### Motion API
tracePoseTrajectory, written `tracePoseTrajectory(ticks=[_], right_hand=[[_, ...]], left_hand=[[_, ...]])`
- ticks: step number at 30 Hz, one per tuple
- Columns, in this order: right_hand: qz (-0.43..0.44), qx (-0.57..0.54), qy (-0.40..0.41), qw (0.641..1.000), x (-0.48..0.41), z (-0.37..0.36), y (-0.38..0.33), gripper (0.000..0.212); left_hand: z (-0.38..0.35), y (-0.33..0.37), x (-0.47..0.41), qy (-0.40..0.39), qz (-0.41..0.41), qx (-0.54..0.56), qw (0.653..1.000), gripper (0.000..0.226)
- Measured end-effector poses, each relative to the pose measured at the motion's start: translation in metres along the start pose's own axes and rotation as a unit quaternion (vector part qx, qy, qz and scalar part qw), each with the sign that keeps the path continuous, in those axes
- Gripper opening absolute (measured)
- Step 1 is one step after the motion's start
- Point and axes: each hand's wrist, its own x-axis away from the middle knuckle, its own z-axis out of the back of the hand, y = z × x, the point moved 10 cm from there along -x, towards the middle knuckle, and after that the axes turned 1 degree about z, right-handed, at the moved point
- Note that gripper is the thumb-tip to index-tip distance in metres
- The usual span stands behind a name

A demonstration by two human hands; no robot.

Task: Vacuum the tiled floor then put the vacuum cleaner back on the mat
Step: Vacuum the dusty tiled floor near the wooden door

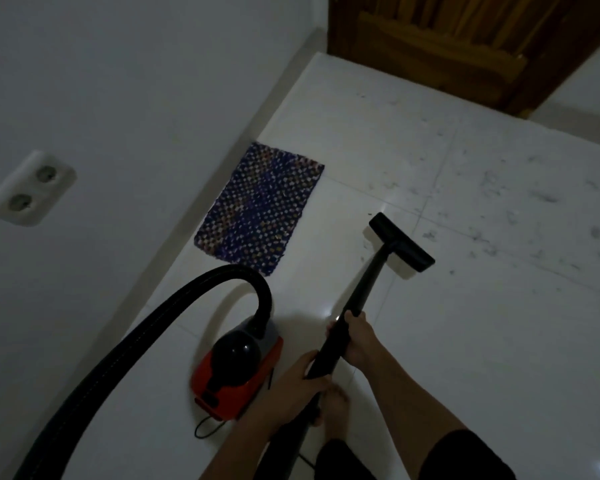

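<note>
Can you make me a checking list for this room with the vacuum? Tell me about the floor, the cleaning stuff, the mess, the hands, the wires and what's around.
Surface: white tiled floor, glossy, with small light glints.
Job's things: red vacuum cleaner stands on the tiles, off the blue woven mat; black nozzle is on the floor.
Clutter: dark dust and fluff scattered beyond the nozzle.
Hands: left hand and right hand both grip the black wand.
Cables: hose arches up from the cleaner; thin cord loops behind it.
Surroundings: wall socket, nothing plugged in; wooden door.
</note>
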Motion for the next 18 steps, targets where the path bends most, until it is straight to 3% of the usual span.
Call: tracePoseTrajectory(ticks=[6,13,18], right_hand=[[-0.021,-0.004,0.001,1.000,-0.020,-0.023,0.012,0.017],[0.025,0.000,0.027,0.999,-0.016,-0.054,0.035,0.028],[0.051,-0.003,0.035,0.998,-0.004,-0.068,0.053,0.024]], left_hand=[[0.029,0.000,-0.015,-0.011,0.032,0.009,0.999,0.053],[0.054,0.001,-0.016,0.002,0.008,0.005,1.000,0.053],[0.073,-0.014,0.001,-0.039,-0.001,0.006,0.999,0.052]])
